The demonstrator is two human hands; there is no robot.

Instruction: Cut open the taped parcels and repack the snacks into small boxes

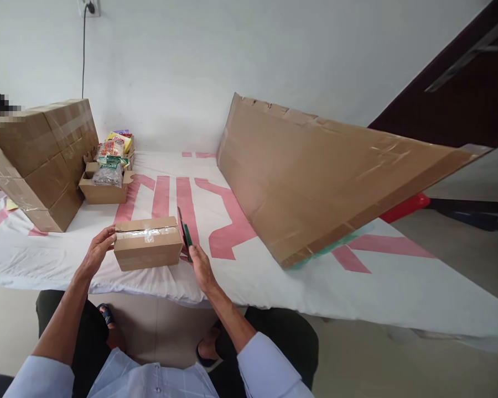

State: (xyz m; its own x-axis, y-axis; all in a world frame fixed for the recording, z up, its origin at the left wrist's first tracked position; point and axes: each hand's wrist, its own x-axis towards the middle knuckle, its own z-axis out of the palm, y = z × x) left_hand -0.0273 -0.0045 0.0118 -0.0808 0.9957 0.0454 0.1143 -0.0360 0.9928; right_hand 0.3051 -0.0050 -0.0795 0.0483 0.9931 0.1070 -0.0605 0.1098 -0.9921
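A small cardboard box point(148, 257) lies on the cloth-covered table in front of me, with clear tape running along the seam on its top. My left hand point(97, 251) grips the box's left end, thumb and fingers against its edge. At the opposite end, my right hand point(200, 266) is closed around a green-handled knife point(186, 235). The dark blade points up and away from me, just beside the box's right side. Some fingers of my right hand are hidden behind the handle and the box.
Taped cardboard boxes point(45, 160) are stacked at the left, partly hiding another person. Near them stands an open box point(104, 193) with bagged goods; colourful packets point(115, 146) sit behind it. A large cardboard panel point(315, 177) leans across the right side. The white-and-pink cloth point(166, 193) covers the table.
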